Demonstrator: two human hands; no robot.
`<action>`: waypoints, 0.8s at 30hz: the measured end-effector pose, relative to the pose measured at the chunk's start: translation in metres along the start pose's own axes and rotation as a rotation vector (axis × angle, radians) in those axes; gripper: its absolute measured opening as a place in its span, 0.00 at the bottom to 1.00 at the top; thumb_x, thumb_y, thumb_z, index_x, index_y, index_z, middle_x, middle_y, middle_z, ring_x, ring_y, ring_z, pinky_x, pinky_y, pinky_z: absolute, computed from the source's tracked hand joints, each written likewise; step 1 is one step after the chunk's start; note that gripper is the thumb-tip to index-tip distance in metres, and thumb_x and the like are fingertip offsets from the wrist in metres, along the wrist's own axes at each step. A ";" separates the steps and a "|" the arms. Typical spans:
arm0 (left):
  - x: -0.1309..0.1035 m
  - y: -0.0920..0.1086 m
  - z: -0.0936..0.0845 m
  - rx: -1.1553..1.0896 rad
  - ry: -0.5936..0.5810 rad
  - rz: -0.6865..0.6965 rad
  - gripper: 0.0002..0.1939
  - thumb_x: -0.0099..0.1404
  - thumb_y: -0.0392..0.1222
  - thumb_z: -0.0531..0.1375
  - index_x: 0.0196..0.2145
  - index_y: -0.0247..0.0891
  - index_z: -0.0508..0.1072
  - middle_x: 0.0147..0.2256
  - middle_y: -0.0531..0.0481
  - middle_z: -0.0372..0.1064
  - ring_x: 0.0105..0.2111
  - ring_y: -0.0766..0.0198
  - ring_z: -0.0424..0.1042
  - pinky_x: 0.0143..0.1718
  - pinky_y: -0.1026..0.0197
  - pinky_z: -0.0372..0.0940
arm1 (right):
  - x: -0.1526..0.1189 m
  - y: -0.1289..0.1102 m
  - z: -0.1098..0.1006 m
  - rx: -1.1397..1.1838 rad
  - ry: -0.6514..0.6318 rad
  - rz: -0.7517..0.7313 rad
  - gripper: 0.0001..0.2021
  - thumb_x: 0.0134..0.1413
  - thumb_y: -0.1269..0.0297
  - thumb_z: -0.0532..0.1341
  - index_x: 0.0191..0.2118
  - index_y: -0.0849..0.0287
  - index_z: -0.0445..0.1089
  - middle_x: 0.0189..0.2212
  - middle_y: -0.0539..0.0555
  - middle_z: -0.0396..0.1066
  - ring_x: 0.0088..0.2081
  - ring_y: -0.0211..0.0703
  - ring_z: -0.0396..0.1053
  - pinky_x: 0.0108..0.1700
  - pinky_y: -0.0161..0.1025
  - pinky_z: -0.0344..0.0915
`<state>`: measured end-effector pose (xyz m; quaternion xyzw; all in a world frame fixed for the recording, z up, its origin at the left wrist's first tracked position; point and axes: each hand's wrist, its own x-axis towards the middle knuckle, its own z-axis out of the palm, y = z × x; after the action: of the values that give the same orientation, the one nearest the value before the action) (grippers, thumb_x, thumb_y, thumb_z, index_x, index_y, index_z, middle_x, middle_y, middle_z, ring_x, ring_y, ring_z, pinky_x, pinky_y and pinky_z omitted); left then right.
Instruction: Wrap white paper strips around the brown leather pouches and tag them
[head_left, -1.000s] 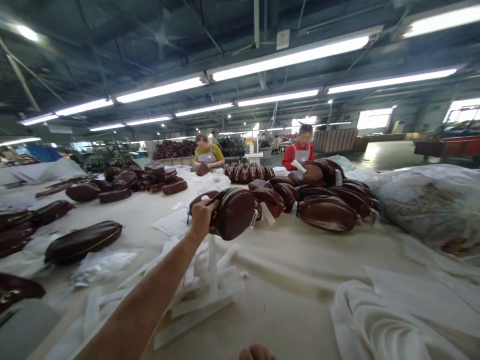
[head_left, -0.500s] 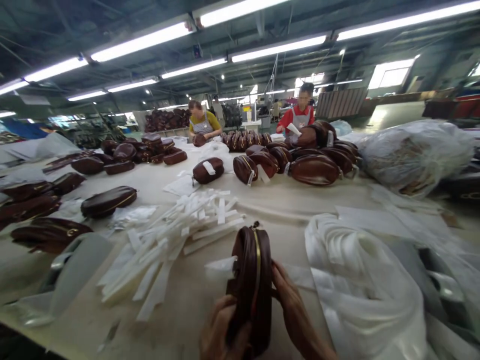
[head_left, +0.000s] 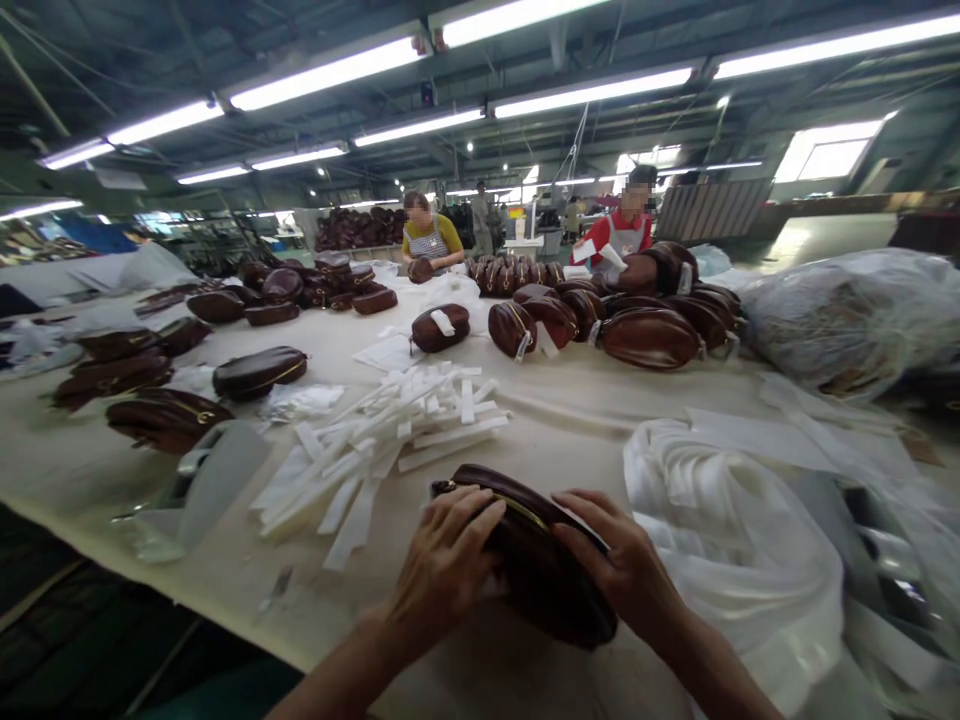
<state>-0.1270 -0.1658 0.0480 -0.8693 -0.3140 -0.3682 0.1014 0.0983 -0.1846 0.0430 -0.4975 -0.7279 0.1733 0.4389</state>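
A dark brown leather bag [head_left: 555,585] with a gold zipper is between my two hands, tilted over the near part of the table. My left hand [head_left: 450,545] grips its left side, fingers laid over the top edge by the zipper. On the other side my right hand [head_left: 615,550] holds the bag's upper right rim, thumb towards the zipper. The bag's underside is hidden. Just beyond it lies a loose heap of white strips [head_left: 375,440]. To the right sits a thick coil of white sheet material [head_left: 727,540].
Several finished brown bags [head_left: 649,338] are piled at the back right, more [head_left: 259,372] at the left. A large clear plastic sack [head_left: 855,315] stands far right. Tape dispensers [head_left: 214,480] flank the work area. Two co-workers [head_left: 431,240] stand across the table.
The bag has turned from upright to slanting, its top now to the left. My left hand has moved up onto its top edge, and my right hand to its upper right side. The view has shifted left.
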 end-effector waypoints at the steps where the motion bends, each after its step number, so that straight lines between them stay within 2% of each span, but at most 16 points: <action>1: 0.003 -0.007 0.001 -0.021 -0.011 0.046 0.14 0.67 0.36 0.53 0.50 0.35 0.66 0.46 0.42 0.67 0.48 0.56 0.64 0.50 0.53 0.63 | -0.003 -0.005 0.005 -0.092 0.094 -0.075 0.12 0.60 0.64 0.55 0.46 0.56 0.71 0.39 0.56 0.72 0.41 0.44 0.69 0.44 0.41 0.67; 3: 0.007 -0.016 0.007 -0.059 -0.002 0.112 0.12 0.67 0.37 0.53 0.48 0.34 0.67 0.42 0.43 0.68 0.44 0.59 0.66 0.49 0.55 0.63 | -0.009 -0.017 0.015 -0.250 0.187 -0.212 0.12 0.60 0.67 0.54 0.47 0.57 0.70 0.38 0.57 0.71 0.40 0.44 0.68 0.43 0.42 0.66; 6: 0.009 -0.020 0.016 -0.062 0.018 0.134 0.11 0.68 0.40 0.54 0.46 0.34 0.68 0.40 0.43 0.68 0.42 0.59 0.66 0.46 0.55 0.63 | -0.013 -0.034 0.031 -0.421 0.188 -0.294 0.13 0.61 0.68 0.53 0.49 0.60 0.68 0.38 0.58 0.70 0.39 0.46 0.66 0.42 0.44 0.64; 9: 0.010 -0.021 0.017 -0.080 -0.016 0.132 0.11 0.69 0.40 0.52 0.45 0.34 0.67 0.40 0.43 0.68 0.41 0.60 0.66 0.44 0.56 0.62 | -0.013 -0.038 0.039 -0.521 0.194 -0.257 0.14 0.61 0.66 0.51 0.50 0.60 0.67 0.41 0.59 0.68 0.41 0.48 0.65 0.44 0.45 0.62; 13: 0.012 -0.022 0.015 -0.107 -0.068 0.143 0.10 0.70 0.41 0.51 0.45 0.34 0.66 0.40 0.44 0.69 0.39 0.61 0.66 0.41 0.58 0.60 | -0.011 -0.031 0.037 -0.558 0.178 -0.251 0.15 0.62 0.65 0.50 0.51 0.61 0.65 0.42 0.60 0.69 0.43 0.49 0.65 0.45 0.45 0.59; 17: 0.016 -0.023 0.020 -0.069 -0.176 0.131 0.09 0.70 0.40 0.51 0.40 0.37 0.68 0.35 0.48 0.69 0.35 0.62 0.65 0.38 0.58 0.56 | -0.005 -0.027 0.034 -0.574 0.065 -0.204 0.11 0.62 0.64 0.52 0.40 0.59 0.70 0.35 0.57 0.71 0.38 0.46 0.65 0.42 0.43 0.56; 20: 0.022 -0.027 0.024 -0.082 -0.292 0.080 0.09 0.69 0.42 0.53 0.33 0.37 0.68 0.30 0.50 0.67 0.31 0.62 0.63 0.35 0.58 0.56 | -0.002 -0.023 0.034 -0.574 0.004 -0.162 0.12 0.63 0.62 0.51 0.33 0.58 0.69 0.30 0.54 0.70 0.34 0.44 0.65 0.40 0.41 0.55; 22: 0.025 -0.033 0.025 -0.115 -0.332 0.065 0.08 0.67 0.43 0.55 0.33 0.36 0.69 0.31 0.50 0.66 0.32 0.62 0.63 0.36 0.59 0.58 | -0.001 -0.019 0.033 -0.587 0.034 -0.153 0.13 0.64 0.59 0.50 0.34 0.58 0.68 0.31 0.55 0.70 0.33 0.45 0.65 0.39 0.41 0.56; 24: 0.028 -0.040 0.023 -0.132 -0.352 0.050 0.08 0.66 0.44 0.57 0.34 0.36 0.70 0.32 0.50 0.66 0.33 0.62 0.64 0.37 0.61 0.59 | -0.003 -0.014 0.033 -0.604 0.086 -0.155 0.14 0.64 0.56 0.50 0.40 0.60 0.67 0.33 0.57 0.71 0.35 0.46 0.67 0.40 0.42 0.58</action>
<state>-0.1241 -0.1117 0.0490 -0.9326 -0.2802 -0.2276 -0.0030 0.0640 -0.1877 0.0331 -0.5552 -0.7631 -0.1060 0.3133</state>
